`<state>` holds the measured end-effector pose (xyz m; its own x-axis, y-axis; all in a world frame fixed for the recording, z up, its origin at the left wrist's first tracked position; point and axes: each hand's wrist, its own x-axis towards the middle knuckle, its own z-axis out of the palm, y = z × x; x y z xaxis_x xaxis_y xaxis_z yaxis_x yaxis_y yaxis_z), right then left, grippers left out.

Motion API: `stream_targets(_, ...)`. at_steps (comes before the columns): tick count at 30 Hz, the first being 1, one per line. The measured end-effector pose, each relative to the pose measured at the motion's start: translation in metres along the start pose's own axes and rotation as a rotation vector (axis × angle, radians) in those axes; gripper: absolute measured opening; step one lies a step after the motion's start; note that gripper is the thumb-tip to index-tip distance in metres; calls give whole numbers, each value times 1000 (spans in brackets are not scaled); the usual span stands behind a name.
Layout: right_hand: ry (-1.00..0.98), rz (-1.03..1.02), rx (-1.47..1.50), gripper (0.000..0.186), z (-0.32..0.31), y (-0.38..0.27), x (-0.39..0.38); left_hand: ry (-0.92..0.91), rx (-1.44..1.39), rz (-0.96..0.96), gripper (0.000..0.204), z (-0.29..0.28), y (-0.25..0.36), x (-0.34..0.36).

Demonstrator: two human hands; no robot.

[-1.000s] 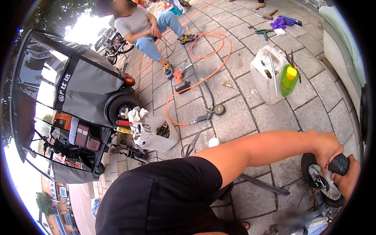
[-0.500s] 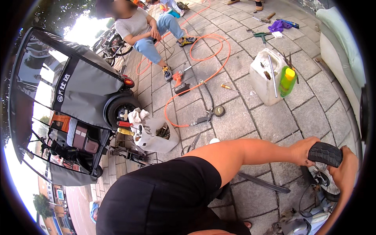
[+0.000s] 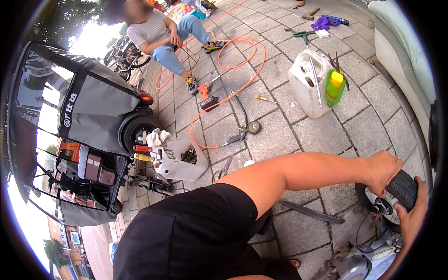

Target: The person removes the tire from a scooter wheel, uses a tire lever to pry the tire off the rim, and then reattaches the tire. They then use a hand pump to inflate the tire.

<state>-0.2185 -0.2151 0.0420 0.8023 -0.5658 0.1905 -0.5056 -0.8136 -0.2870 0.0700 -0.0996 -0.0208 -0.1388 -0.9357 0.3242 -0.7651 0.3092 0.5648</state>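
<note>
You are bringing your left hand (image 3: 382, 170) closer to your right hand (image 3: 414, 217), gripping the black tyre (image 3: 403, 189) between them, apparently bracing it from both sides.

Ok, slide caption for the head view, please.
Left hand and right hand on a black tyre, an orange hose looping across the paving.

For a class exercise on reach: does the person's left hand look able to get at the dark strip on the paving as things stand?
Probably yes, if freed: the left hand is occupied at the tyre, but the dark strip lies nearby with nothing visible covering it.
</note>
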Motion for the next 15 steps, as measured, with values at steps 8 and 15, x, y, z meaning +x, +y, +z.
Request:
stream_targets(8,-225,313,149,84,-15,-28,42,-166,-130,-18,62,-24,-9,11)
stream_targets(15,-259,368,52,76,-30,-67,69,-245,-173,-14,63,-42,-11,16)
